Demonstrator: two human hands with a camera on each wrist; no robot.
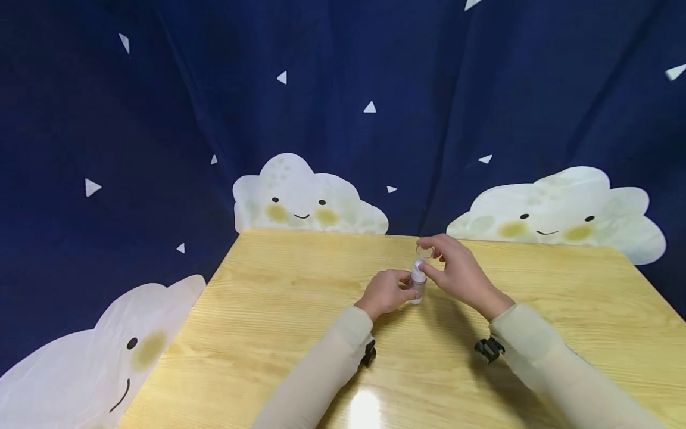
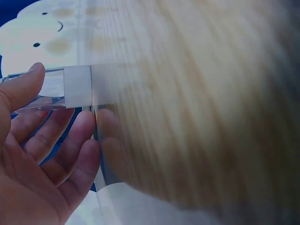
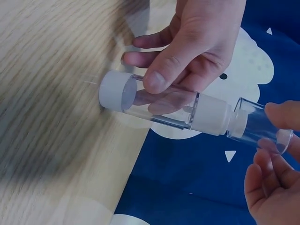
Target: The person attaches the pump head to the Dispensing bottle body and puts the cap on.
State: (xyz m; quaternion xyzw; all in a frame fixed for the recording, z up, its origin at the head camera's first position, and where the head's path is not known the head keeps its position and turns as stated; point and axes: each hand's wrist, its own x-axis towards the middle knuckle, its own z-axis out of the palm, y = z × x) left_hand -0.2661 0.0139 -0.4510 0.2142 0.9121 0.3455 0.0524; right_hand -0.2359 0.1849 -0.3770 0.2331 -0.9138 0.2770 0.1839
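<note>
A small clear pump bottle stands upright on the table, with a white base and a white collar. My left hand grips its clear body, thumb on one side and fingers on the other. In the left wrist view the same hand has its thumb and fingers about the bottle, the white base showing beyond them. At the bottle's top, my right hand pinches a clear cap between thumb and fingers. Through the cap's wall, the white pump top is visible.
The light wood table bears the bottle. Behind it hangs a dark blue curtain with white triangles and smiling clouds, meeting the table's back edge. Dark wrist devices sit below both sleeves.
</note>
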